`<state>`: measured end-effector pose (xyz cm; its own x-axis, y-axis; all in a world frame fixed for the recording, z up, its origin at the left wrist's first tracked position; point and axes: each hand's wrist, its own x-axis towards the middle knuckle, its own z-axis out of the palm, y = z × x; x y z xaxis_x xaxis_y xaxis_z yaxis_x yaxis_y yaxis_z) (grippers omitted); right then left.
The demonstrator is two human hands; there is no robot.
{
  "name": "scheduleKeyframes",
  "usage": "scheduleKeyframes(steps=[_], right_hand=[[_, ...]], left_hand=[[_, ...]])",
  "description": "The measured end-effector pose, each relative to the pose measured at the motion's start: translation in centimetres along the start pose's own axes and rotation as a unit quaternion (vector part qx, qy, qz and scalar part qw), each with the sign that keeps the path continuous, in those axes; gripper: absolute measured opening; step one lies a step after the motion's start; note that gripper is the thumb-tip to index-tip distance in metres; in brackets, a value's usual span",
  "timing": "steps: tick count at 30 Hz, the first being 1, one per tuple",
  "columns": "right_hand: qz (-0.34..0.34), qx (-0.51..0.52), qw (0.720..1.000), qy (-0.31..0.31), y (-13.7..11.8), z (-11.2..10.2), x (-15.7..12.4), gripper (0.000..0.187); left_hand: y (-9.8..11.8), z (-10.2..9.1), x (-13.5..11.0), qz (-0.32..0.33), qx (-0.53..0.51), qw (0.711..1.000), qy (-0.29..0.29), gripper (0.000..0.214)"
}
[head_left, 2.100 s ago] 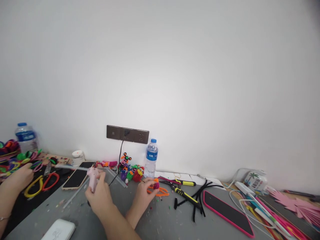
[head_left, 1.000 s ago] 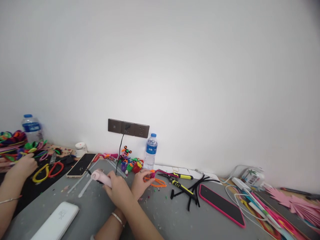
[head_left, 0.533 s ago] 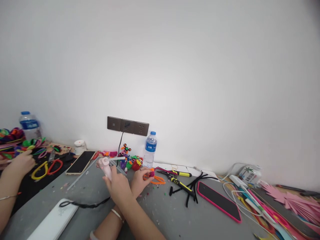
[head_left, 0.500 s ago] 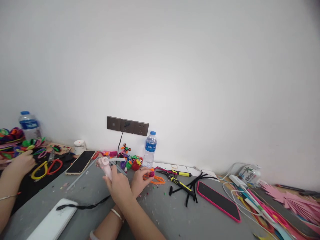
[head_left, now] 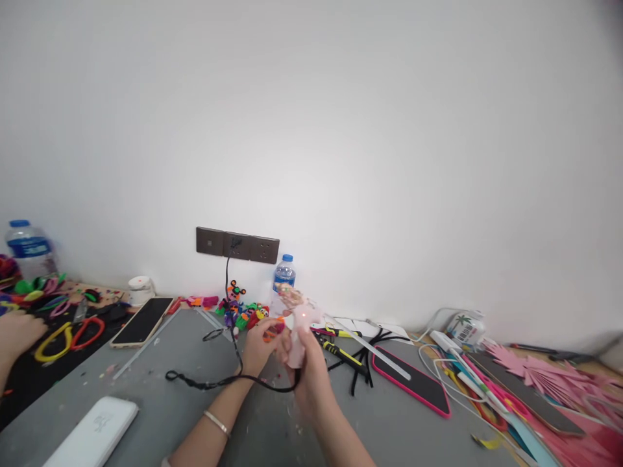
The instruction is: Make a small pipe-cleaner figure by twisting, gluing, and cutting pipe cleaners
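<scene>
My right hand is closed around a pink hot glue gun and holds it upright above the grey table. A clear glue stick juts from the gun toward the right. Its black cord loops across the table and up to the wall socket. Just left of the gun, my left hand, with a bracelet on its wrist, pinches a small orange and pink pipe-cleaner piece. The gun's tip is close to that piece.
Yellow-handled pliers, black pipe cleaners and a pink-cased phone lie to the right. A water bottle and pipe-cleaner figures stand by the wall. A white power bank and another phone lie left. Another person's hand works far left.
My right hand has carried the glue gun from the left side of the table to the middle, uncrossing my arms. The cord trails after it. My left hand stays on the orange piece.
</scene>
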<state>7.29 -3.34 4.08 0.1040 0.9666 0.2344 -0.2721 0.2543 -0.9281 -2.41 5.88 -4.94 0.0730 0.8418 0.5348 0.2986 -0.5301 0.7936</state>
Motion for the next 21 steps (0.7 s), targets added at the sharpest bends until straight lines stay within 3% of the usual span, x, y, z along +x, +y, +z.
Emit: scheduleKeyframes(steps=[3, 6, 9, 12, 21], right_hand=[[0.038, 0.081, 0.996, 0.019, -1.3, -2.9, -0.9, 0.037], [0.036, 0.069, 0.997, 0.021, -0.7, -4.9, -2.0, 0.038], [0.052, 0.028, 0.998, -0.015, 0.8, -6.4, -2.6, 0.038], [0.080, 0.006, 0.996, -0.036, 2.2, -7.4, -2.4, 0.048], [0.098, -0.087, 0.991, 0.020, 3.6, -8.2, -2.6, 0.055]], left_hand=[[-0.2, 0.0, 0.2, 0.012, -0.019, 1.000, 0.006, 0.016], [-0.2, -0.1, 0.3, 0.007, -0.035, 0.999, 0.006, 0.020], [0.0, -0.2, 0.2, 0.004, -0.032, 0.999, -0.019, 0.020], [0.3, -0.2, 0.1, 0.016, -0.035, 0.998, -0.041, 0.019], [0.9, 0.2, -0.5, 0.009, -0.039, 0.997, -0.071, 0.021]])
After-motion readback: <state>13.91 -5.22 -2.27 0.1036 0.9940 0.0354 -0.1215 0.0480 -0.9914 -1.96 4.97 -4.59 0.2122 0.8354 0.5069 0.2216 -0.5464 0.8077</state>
